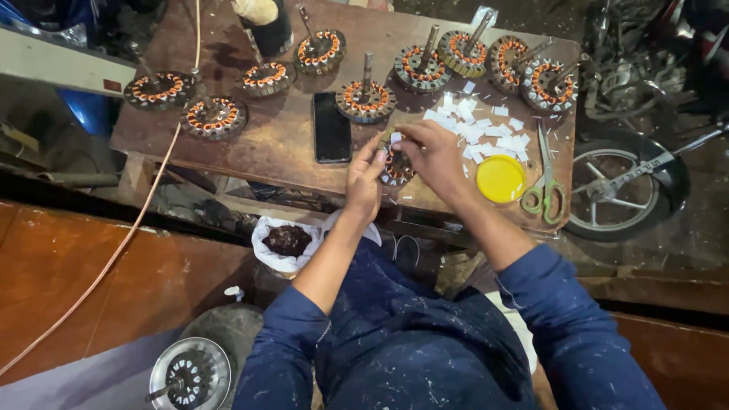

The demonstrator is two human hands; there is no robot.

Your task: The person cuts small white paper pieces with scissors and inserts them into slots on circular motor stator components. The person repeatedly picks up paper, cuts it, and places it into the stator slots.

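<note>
From the head view, both hands meet near the front edge of the worn brown wooden tabletop. The left hand has its grip closed around the side of a small round motor stator with copper windings, holding it just above or on the wood; which of the two cannot be told. The right hand comes over the top of the same stator, its thumb and forefinger pinched together on a small white paper slip at the stator's upper rim.

Just to the right of the hands lies a loose heap of small white paper slips, and near it a round yellow plastic lid. Green-handled scissors lie beside the lid, close to the tabletop's right edge. A black smartphone lies flat to the left of the hands. Further back, a row of larger copper-wound stators with steel shafts stands across the tabletop. Below the front edge, a white bag of dark scraps sits near the person's left forearm.
</note>
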